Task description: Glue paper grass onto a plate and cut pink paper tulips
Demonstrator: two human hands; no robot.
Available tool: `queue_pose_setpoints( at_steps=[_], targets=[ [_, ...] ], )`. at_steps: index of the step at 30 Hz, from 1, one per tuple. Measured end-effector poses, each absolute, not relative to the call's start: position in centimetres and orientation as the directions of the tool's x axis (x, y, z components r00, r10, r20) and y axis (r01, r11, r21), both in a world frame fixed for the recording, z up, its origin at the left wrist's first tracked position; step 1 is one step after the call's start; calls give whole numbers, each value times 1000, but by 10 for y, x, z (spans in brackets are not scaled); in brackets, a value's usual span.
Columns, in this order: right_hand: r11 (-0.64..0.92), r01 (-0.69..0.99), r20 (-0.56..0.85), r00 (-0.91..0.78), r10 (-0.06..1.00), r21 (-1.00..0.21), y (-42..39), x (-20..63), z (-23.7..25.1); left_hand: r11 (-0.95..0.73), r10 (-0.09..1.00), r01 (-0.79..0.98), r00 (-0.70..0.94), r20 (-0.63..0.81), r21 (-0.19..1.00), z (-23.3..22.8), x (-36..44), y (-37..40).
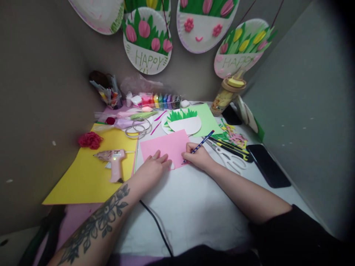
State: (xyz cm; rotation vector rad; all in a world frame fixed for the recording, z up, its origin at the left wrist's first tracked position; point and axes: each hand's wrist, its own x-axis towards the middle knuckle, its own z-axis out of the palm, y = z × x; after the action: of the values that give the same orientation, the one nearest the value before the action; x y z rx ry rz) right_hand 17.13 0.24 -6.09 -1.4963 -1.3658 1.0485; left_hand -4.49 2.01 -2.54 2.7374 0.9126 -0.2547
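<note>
A pink sheet of paper [170,145] lies on the white-covered table, a small notch cut in its near edge. My left hand [155,168] rests on the sheet's near left part, fingers spread and pressing it flat. In my right hand [200,158] is a dark blue patterned pencil [204,141], its tip at the sheet's lower right edge. Just beyond the sheet sits a white paper plate piece [187,125] with green paper grass [181,115]. A light green sheet [207,117] lies partly under it.
On the left, a pink glue gun [116,162] lies on yellow paper [80,177]. White-handled scissors [229,157], a cutter [233,147], paper scraps [235,137] and a phone [268,166] are at right. A tumbler [222,96] stands behind; a black cable [156,221] crosses the front.
</note>
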Motion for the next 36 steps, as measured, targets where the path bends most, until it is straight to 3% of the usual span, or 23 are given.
queue_pose_setpoints(
  at_steps=[5, 11, 36],
  targets=[
    [-78, 262, -50, 111, 993, -962, -2, 167, -57, -771, 567, 611, 787, -243, 180, -25, -45, 21],
    [34, 365, 56, 50, 997, -930, 3, 166, -54, -774, 564, 606, 791, -235, 184, -24, -44, 21],
    [3, 331, 16, 36, 999, -944, 9, 169, -59, -784, 552, 592, 802, -228, 183, -24, -45, 20]
  ],
)
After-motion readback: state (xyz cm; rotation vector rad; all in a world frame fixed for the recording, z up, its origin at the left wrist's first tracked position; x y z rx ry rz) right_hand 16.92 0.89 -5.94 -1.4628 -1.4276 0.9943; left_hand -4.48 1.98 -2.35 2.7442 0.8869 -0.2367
